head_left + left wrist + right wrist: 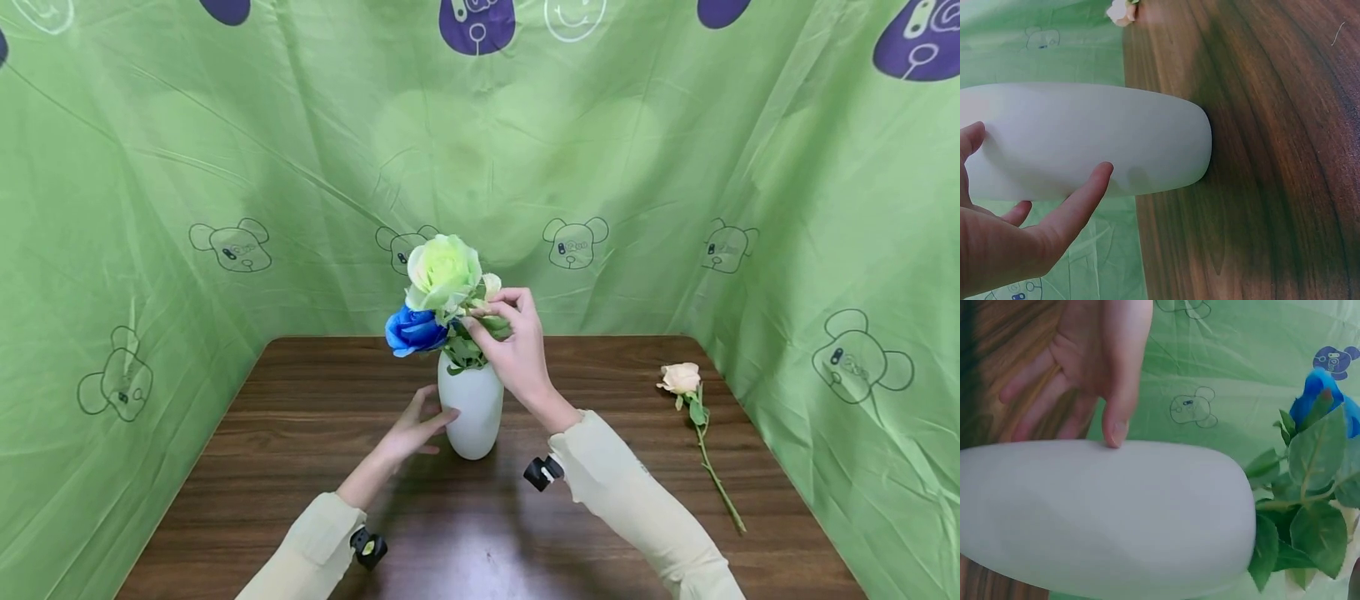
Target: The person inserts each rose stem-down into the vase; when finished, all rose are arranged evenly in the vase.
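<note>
A white vase [471, 417] stands upright on the wooden table, holding a pale green rose [444, 271], a blue rose [414, 332] and a cream flower [492, 286], with green leaves [1316, 531] at its mouth. My left hand [412, 429] is at the vase's left side. Its thumb [1088, 194] touches the vase wall while the other fingers stay spread and fairly straight. Above the rim, my right hand [517, 342] has thumb and forefinger pinched together among the blooms, just beside the green rose. I cannot tell which rose's stem they pinch.
On the table's right side lies a loose peach rose [681, 378], its long stem [716, 475] pointing toward the front. A green printed cloth [315, 167] hangs behind the table [315, 392] and along both sides.
</note>
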Demonstrator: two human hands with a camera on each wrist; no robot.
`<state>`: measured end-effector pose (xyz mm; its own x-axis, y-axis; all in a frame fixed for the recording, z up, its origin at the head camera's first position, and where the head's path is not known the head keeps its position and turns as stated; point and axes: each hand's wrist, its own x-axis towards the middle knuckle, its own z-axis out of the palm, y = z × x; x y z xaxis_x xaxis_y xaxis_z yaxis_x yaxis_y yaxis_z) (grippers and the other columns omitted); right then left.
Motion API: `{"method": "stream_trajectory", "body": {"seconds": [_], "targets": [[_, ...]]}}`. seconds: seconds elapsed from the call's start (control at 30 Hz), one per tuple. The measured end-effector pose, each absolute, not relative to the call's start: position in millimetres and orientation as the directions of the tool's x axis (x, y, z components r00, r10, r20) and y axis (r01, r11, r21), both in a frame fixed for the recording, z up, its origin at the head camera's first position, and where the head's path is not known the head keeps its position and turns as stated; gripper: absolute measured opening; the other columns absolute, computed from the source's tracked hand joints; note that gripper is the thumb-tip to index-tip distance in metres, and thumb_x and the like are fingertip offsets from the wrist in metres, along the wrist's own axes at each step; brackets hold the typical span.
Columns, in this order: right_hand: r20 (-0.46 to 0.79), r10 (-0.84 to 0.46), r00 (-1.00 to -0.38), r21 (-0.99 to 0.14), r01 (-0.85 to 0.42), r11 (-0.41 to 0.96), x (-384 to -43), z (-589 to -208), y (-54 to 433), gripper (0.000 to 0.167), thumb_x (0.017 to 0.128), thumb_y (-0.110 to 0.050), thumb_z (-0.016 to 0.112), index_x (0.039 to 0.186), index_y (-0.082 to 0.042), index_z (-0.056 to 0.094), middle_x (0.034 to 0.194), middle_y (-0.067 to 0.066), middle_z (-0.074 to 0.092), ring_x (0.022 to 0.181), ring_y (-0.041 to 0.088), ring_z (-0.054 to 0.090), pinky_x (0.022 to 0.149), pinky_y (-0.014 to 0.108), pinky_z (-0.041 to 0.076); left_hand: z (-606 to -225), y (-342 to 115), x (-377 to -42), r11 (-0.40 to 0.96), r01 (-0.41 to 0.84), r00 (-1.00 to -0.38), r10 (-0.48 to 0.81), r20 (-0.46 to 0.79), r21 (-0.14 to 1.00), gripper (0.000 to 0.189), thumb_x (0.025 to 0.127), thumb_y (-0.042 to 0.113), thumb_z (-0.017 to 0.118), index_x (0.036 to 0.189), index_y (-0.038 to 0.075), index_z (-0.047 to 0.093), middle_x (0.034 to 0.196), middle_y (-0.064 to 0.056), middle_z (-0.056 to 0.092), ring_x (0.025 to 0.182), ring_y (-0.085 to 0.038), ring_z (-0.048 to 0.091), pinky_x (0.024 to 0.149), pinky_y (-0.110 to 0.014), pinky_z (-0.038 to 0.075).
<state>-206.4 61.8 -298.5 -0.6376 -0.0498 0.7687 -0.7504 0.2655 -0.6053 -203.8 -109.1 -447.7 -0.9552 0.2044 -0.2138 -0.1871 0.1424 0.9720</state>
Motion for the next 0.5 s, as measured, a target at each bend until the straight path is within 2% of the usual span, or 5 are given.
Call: {"method": "stream_trajectory", "body": {"seconds": [0.17,0.3,0.5], "targets": [[0.766,-0.026,-0.643,-0.61,-0.738,0.288,-207,-300,60,0.007,0.073,0.005,0.068,0.078,0.007,0.063,0.094,0.019,0.046,0.091,0.029,0.045,0.075,0.028,0.036,-448,-109,-204,0.146,-0.187,-0.956,0.199,-0.214,0.971,0.074,0.077,0.043,0.064,0.133,0.015,0.025,0.125,-0.022,0.037,0.107,-0.045,0.043,0.07,-0.051,0.046],[0.784,0.036,-0.62,-0.603,-0.746,0.282,-214,-306,60,0.007,0.073,0.006,0.067,0.078,0.007,0.062,0.093,0.018,0.045,0.09,0.029,0.045,0.077,0.031,0.036,-448,-109,-204,0.141,-0.192,-0.956,0.198,-0.217,0.971,0.074,0.077,0.043,0.065,0.133,0.016,0.025,0.126,-0.021,0.037,0.108,-0.044,0.043,0.072,-0.052,0.045],[0.835,0.097,-0.542,-0.542,-0.779,0.314,-237,-326,63,0.01,0.075,-0.002,0.069,0.075,0.001,0.059,0.094,0.009,0.043,0.092,0.023,0.042,0.08,0.034,0.034,-450,-110,-204,0.135,-0.178,-0.958,0.203,-0.203,0.975,0.074,0.078,0.043,0.064,0.133,0.015,0.024,0.126,-0.022,0.037,0.107,-0.044,0.043,0.071,-0.052,0.045]]}}
